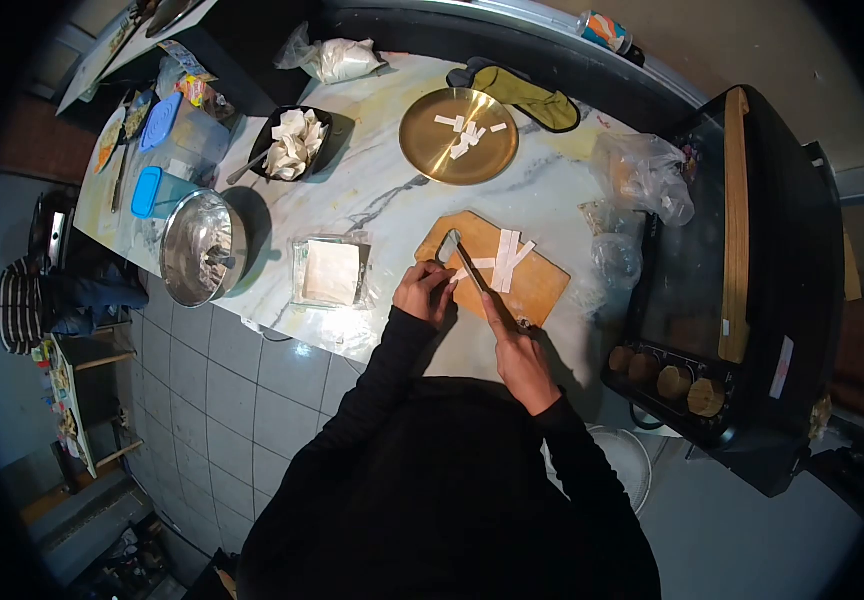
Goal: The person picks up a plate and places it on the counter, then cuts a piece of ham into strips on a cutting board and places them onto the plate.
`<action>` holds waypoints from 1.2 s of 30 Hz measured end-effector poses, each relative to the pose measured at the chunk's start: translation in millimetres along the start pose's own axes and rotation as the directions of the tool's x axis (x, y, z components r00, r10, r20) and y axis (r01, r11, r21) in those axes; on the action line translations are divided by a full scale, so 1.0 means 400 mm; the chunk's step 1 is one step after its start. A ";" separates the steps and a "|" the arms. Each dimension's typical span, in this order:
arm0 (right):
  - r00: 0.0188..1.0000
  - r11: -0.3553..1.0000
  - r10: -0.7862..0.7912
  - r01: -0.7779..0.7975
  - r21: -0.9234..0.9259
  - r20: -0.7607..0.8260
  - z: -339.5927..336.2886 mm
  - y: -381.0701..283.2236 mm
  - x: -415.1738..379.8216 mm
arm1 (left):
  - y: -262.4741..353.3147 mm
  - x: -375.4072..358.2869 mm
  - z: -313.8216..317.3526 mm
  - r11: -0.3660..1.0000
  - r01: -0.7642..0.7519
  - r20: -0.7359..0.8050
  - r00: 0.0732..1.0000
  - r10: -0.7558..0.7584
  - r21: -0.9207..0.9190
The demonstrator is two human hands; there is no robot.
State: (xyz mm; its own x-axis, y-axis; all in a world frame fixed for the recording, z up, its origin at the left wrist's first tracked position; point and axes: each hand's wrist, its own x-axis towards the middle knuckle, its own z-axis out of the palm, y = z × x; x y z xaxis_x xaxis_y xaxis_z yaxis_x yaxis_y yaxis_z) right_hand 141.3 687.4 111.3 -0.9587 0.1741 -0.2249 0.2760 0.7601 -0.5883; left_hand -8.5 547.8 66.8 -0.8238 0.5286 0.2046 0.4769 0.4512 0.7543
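On the marble counter lies a wooden cutting board (540, 285) with pale strips (505, 262) on its right part. My right hand (524, 365) is closed round a knife (472, 262), its blade pointing up and left across the board. My left hand (426, 292), fingers bent together, holds the left end of a pale strip (474, 267) beside the blade. Beyond the board, a round gold plate (427, 150) bears several small pale pieces (467, 138). Left of my left hand, a square glass container (302, 290) holds pale square sheets (332, 272).
A steel bowl (177, 250), blue-lidded containers (160, 122) and a black bowl (324, 120) of crumpled sheets stand left. A green mitt (542, 103) lies behind the plate. Plastic bags (652, 175) and a black oven (687, 270) are right. A seated person (27, 300) is far left.
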 end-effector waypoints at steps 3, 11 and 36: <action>0.988 0.993 0.098 -0.104 0.049 0.121 -0.017 -0.004 0.000 | -0.001 -0.001 0.002 1.000 0.002 -0.015 1.000 -0.002 0.009; 0.906 0.899 -0.198 0.319 0.299 -0.374 0.033 0.039 -0.057 | -0.011 -0.003 0.006 0.996 -0.022 -0.004 1.000 0.022 -0.085; 0.955 0.704 0.231 -0.031 0.710 -0.188 0.057 0.061 -0.055 | 0.006 0.133 0.039 0.993 -0.117 0.263 0.959 0.109 0.012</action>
State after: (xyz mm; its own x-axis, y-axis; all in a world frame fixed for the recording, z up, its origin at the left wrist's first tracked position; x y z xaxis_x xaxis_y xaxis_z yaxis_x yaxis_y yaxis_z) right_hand 170.7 687.6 84.1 -0.8641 0.4597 -0.2048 0.2723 0.0850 -0.9584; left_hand -46.5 588.2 70.0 -0.6570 0.7451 0.1148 0.5733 0.3949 0.7179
